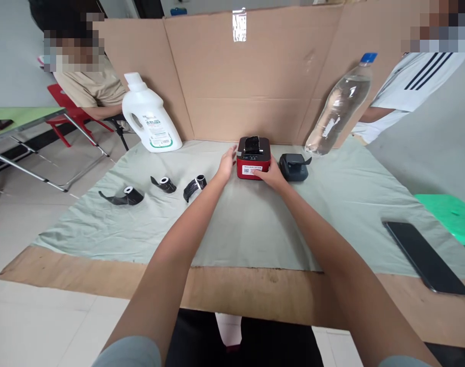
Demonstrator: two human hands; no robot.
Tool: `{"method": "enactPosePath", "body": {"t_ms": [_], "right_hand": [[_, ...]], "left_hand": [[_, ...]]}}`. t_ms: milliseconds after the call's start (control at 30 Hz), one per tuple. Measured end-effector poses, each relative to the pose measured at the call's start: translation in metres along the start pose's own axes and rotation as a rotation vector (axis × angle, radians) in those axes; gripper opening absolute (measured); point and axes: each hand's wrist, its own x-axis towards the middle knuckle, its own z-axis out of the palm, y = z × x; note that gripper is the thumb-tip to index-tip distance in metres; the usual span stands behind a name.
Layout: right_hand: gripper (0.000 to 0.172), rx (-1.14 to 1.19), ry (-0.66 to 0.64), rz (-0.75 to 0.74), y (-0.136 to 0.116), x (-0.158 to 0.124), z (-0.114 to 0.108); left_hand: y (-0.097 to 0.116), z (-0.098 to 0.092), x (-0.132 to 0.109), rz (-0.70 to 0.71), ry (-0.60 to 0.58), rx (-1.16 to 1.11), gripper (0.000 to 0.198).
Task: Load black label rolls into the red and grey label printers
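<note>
A small red label printer (pixel 254 159) with a black top sits at the far middle of the pale green cloth (pixel 255 224). My left hand (pixel 227 164) rests flat against its left side, fingers apart. Touching the lower front right corner of the red printer is my right hand (pixel 271 176). A black printer (pixel 294 166) stands just to the right. Three black label rolls lie to the left: one (pixel 122 195), a second (pixel 163 184) and a third (pixel 195 186).
A white detergent bottle (pixel 150 116) and a clear water bottle (pixel 341 105) lean at the cardboard back wall (pixel 248 76). A black phone (pixel 425 256) lies at right near a green stool (pixel 450 216). Two other people sit behind the cardboard.
</note>
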Motion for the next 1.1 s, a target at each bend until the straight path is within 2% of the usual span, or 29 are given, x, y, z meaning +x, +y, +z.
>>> {"method": "enactPosePath", "body": {"t_ms": [67, 167, 233, 300, 400, 500, 600, 733, 1000, 1100], "right_hand": [[0.105, 0.003, 0.031, -0.026, 0.0, 0.0, 0.004], [0.105, -0.047, 0.069, -0.005, -0.008, -0.015, 0.002], [0.103, -0.063, 0.067, 0.004, -0.021, -0.035, -0.002], [0.099, -0.077, 0.042, -0.018, -0.038, -0.061, -0.006], [0.098, -0.114, -0.005, -0.064, -0.067, -0.108, -0.009], [0.094, -0.119, -0.016, -0.032, -0.089, -0.154, -0.004], [0.093, -0.127, -0.023, 0.018, -0.099, -0.184, 0.004], [0.093, -0.151, -0.034, -0.027, -0.098, -0.199, 0.011], [0.089, -0.246, 0.079, -0.129, -0.085, -0.206, 0.017], [0.088, -0.258, 0.089, -0.143, -0.085, -0.207, 0.018]], "left_hand": [[-0.005, 0.0, -0.002, -0.004, -0.105, -0.05, 0.05], [-0.003, -0.003, -0.018, 0.045, -0.149, -0.013, 0.05], [0.001, -0.01, -0.039, 0.107, -0.17, 0.068, 0.049], [0.005, -0.02, -0.069, 0.18, -0.193, 0.172, 0.049], [0.006, -0.041, -0.127, 0.269, -0.211, 0.322, 0.053], [0.001, -0.058, -0.183, 0.306, -0.223, 0.45, 0.061], [-0.005, -0.068, -0.219, 0.306, -0.211, 0.502, 0.065], [-0.011, -0.072, -0.233, 0.322, -0.215, 0.524, 0.067], [-0.013, -0.075, -0.229, 0.334, -0.231, 0.525, 0.063], [-0.014, -0.073, -0.23, 0.384, -0.162, 0.502, 0.058]]}}
